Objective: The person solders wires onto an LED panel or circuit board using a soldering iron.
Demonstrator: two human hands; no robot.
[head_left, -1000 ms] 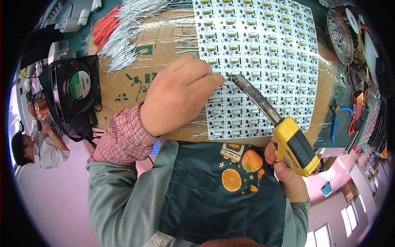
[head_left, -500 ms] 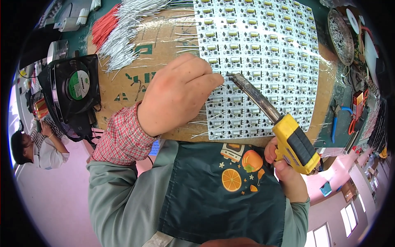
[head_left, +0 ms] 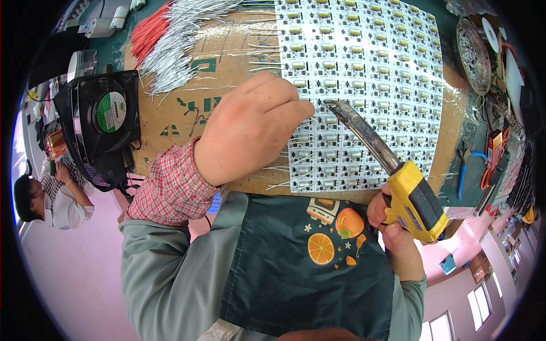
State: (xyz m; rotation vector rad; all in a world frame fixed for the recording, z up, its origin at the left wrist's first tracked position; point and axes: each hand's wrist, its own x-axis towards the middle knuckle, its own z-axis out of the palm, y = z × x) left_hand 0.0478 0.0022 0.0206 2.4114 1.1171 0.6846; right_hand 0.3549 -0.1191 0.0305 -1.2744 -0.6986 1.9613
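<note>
A white panel of small circuit boards (head_left: 369, 122) lies on a brown board, each unit bearing a yellowish part and dark chips. My left hand (head_left: 250, 131) is over the panel's left edge, thumb and finger pinched; whatever is between them is hidden. Thin white wires stick out from that edge above and below the hand. My right hand (head_left: 395, 224) grips a yellow and black gun-style soldering iron (head_left: 414, 204) from below. Its metal barrel slants up and left, and the dark tip is over the panel just right of my left fingertips.
Bundled white wires (head_left: 170, 62) and red wires (head_left: 149, 37) lie at the far left, above a black fan (head_left: 105, 113). At right are a round metal dish (head_left: 473, 57) and blue-handled pliers (head_left: 462, 176). Another person (head_left: 60, 193) sits at far left.
The soldering iron has shifted slightly right, its tip now farther from my left fingertips. My left hand has moved slightly right and stays pinched.
</note>
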